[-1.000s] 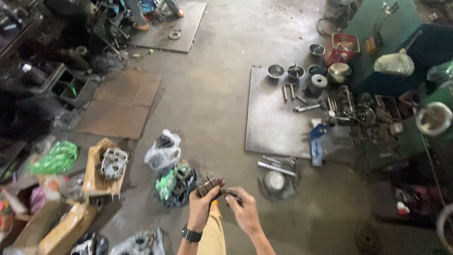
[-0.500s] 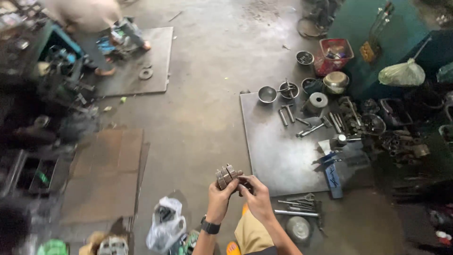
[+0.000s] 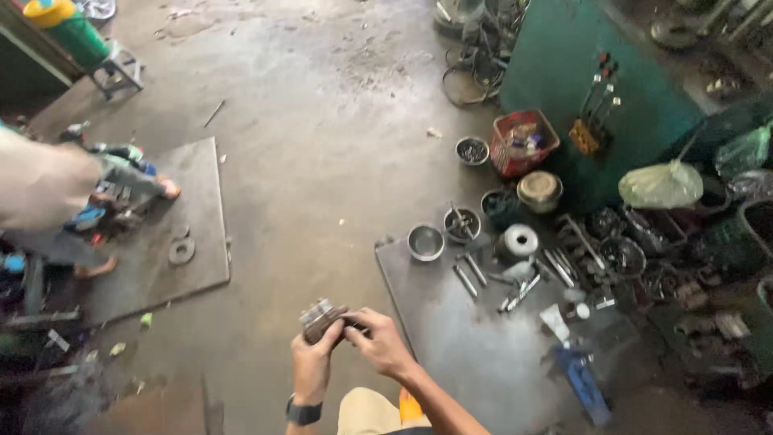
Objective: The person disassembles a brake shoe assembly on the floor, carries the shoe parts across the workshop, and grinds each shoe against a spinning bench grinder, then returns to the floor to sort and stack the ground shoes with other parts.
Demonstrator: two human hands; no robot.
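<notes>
Both my hands hold a small, dark metal part [image 3: 320,317] with a ridged, gear-like end in front of me, above the concrete floor. My left hand [image 3: 311,360], with a black watch on the wrist, grips it from below and the left. My right hand [image 3: 382,341] closes on its right side with the fingers. Most of the part is hidden by my fingers.
A grey steel plate [image 3: 475,346] lies on the floor at right, with metal bowls [image 3: 425,242], bolts and tools. A red basket [image 3: 525,142] and a green machine [image 3: 612,89] stand beyond. Another person [image 3: 56,193] crouches at left on a second plate [image 3: 173,234].
The view has swung up and to the right, away from the bags and boxes. My hands have stayed together on the metal part. The person at left has come into view.
</notes>
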